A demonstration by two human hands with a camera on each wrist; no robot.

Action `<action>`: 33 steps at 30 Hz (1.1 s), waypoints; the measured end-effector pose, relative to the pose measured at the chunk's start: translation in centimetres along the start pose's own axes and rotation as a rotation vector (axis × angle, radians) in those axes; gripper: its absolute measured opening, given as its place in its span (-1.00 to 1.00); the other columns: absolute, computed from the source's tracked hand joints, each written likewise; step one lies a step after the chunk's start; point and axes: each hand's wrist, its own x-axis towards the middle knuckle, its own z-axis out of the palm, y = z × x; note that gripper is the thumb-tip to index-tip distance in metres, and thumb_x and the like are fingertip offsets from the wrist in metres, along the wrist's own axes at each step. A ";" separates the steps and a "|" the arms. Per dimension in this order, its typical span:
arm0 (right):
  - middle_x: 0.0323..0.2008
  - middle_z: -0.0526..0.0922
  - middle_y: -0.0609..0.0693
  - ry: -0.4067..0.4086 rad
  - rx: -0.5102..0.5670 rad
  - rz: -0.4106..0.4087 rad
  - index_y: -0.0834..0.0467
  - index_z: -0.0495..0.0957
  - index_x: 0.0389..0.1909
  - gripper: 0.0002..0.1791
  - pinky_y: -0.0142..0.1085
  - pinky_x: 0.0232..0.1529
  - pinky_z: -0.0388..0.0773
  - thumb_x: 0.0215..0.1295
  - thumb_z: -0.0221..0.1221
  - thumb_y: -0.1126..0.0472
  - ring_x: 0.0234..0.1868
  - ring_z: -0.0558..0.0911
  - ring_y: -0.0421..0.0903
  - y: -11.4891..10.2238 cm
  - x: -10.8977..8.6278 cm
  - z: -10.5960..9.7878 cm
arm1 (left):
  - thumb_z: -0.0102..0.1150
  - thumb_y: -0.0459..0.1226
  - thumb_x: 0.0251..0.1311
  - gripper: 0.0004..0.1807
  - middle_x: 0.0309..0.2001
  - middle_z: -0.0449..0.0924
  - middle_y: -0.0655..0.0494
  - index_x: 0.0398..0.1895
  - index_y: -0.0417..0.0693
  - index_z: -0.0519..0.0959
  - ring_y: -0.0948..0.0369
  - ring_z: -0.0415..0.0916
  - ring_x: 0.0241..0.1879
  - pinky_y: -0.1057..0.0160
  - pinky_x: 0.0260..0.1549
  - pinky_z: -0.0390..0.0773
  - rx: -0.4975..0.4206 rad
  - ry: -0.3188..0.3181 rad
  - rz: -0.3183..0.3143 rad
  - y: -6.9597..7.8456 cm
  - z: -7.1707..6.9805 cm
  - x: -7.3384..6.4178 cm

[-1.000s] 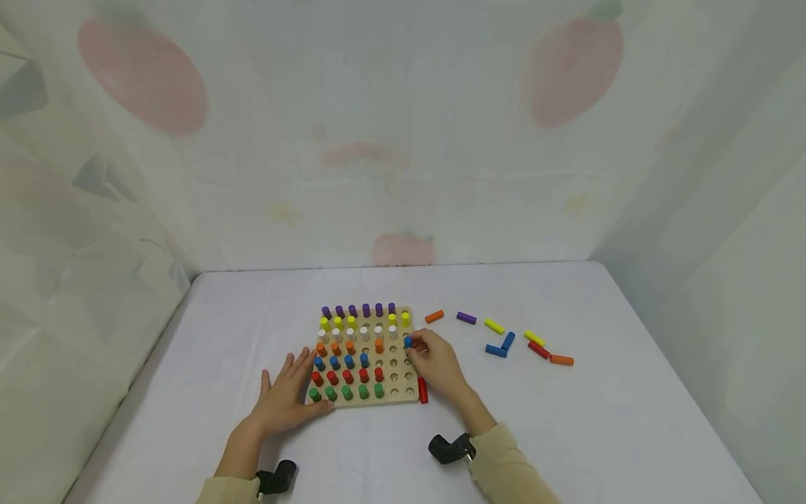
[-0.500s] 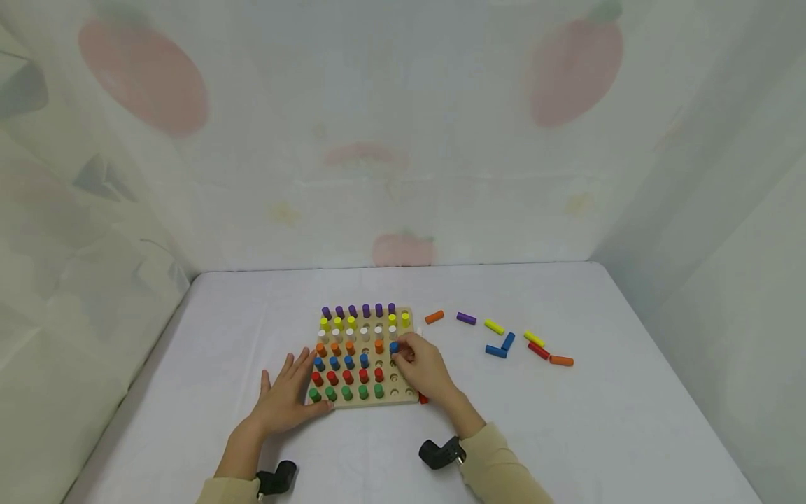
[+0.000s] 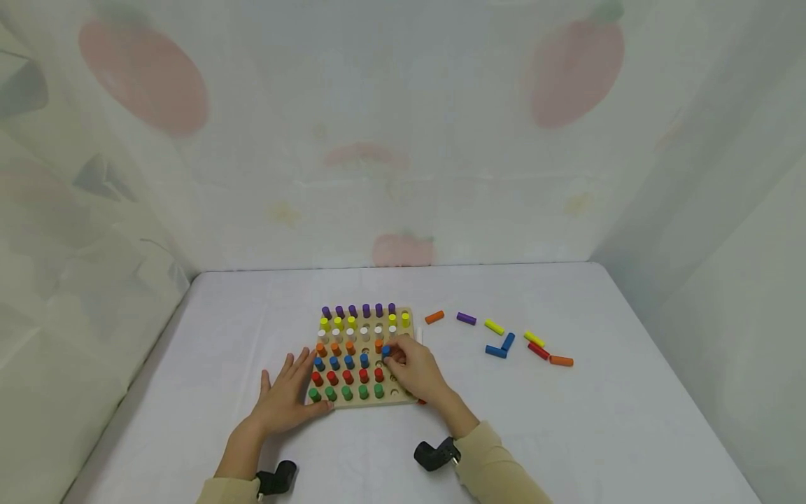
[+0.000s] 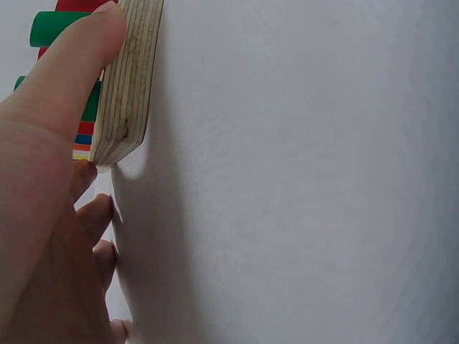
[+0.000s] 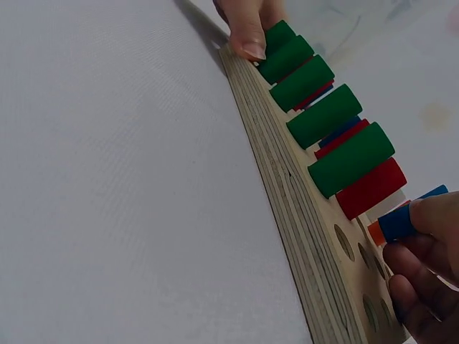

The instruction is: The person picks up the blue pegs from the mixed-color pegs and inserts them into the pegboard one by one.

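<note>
On my feed the right hand [image 3: 417, 367] pinches a blue peg [image 3: 386, 351] between thumb and fingers, closed right down onto it. The peg is over the pegboard [image 3: 387, 402], toward its 3 o'clock side; I can't tell whether its lower end touches the wood. The left hand [image 3: 283, 400] lies at the pegboard's 8 o'clock corner, fingers extended and spread, thumb resting on the near edge by the green pegs [image 3: 347, 393]. I see seven colour rows standing, purple at 12 down to green at 6, with bare holes toward 3.

A white peg [image 3: 420, 336] lies just off the 3 o'clock edge; at 4, a red peg [image 3: 422, 402] is mostly hidden by the right wrist. Farther out, between 2 and 3, loose pegs [image 3: 467, 318] in orange, purple, yellow, blue and red are scattered on the white table [image 3: 233, 315].

Past its far edge, at 12, I have a pale backdrop [image 3: 283, 168] with faded red fruit prints at 11 and 1; pale side sheeting [image 3: 94, 280] flanks the table at 9 and 3.
</note>
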 end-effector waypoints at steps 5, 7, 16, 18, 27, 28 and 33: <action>-0.33 0.61 -0.06 -0.004 -0.032 -0.009 0.18 0.50 -0.14 -0.78 -0.50 -0.33 0.53 0.18 0.20 0.27 -0.38 0.54 -0.28 -0.2 0.0 0.1 | 0.25 0.31 -0.23 0.15 0.43 -0.03 -0.10 0.43 0.02 0.04 -0.21 -0.21 0.39 -0.46 0.12 -0.43 0.006 0.001 -0.001 0.0 0.1 0.0; -0.32 0.61 -0.07 -0.012 -0.042 -0.004 0.16 0.50 -0.14 -0.78 -0.51 -0.33 0.53 0.19 0.20 0.26 -0.37 0.55 -0.29 -0.2 0.1 0.2 | 0.25 0.31 -0.23 0.15 0.43 -0.03 -0.10 0.42 0.02 0.04 -0.21 -0.21 0.39 -0.46 0.12 -0.43 0.007 0.002 0.000 -0.1 0.1 0.0; -0.40 0.57 -0.12 -0.036 -0.071 -0.003 0.12 0.50 -0.16 -0.79 -0.54 -0.39 0.48 0.18 0.22 0.23 -0.43 0.49 -0.32 -0.1 0.3 0.5 | 0.25 0.31 -0.23 0.14 0.43 -0.03 -0.10 0.43 0.04 0.04 -0.22 -0.20 0.39 -0.46 0.12 -0.43 0.009 0.000 0.001 -0.3 0.2 0.1; -0.42 0.56 -0.14 -0.041 -0.085 0.001 0.11 0.50 -0.17 -0.80 -0.54 -0.42 0.47 0.18 0.22 0.22 -0.45 0.47 -0.32 0.0 0.4 0.6 | 0.25 0.31 -0.23 0.14 0.43 -0.03 -0.10 0.43 0.05 0.04 -0.21 -0.20 0.39 -0.46 0.12 -0.43 0.009 0.000 -0.001 -0.3 0.2 0.2; -0.41 0.56 -0.15 -0.054 -0.100 0.007 0.10 0.49 -0.16 -0.80 -0.55 -0.40 0.47 0.20 0.20 0.19 -0.44 0.47 -0.33 0.1 0.5 0.7 | 0.25 0.31 -0.24 0.15 0.43 -0.04 -0.10 0.43 0.05 0.04 -0.21 -0.21 0.39 -0.46 0.12 -0.44 0.008 -0.007 -0.008 -0.3 0.1 0.2; -0.40 0.57 -0.15 -0.053 -0.101 0.005 0.10 0.49 -0.16 -0.80 -0.55 -0.39 0.48 0.20 0.20 0.19 -0.43 0.48 -0.33 0.1 0.5 0.8 | 0.26 0.31 -0.24 0.15 0.43 -0.04 -0.10 0.43 0.05 0.04 -0.21 -0.20 0.39 -0.46 0.12 -0.44 0.006 -0.006 -0.008 -0.2 0.1 0.2; -0.36 0.59 -0.12 -0.042 -0.110 -0.010 0.11 0.50 -0.15 -0.79 -0.54 -0.35 0.50 0.19 0.21 0.20 -0.39 0.51 -0.33 0.0 0.5 0.8 | 0.26 0.30 -0.24 0.14 0.43 -0.03 -0.10 0.42 0.04 0.05 -0.22 -0.20 0.39 -0.46 0.12 -0.43 0.004 0.000 -0.007 -0.1 0.1 0.1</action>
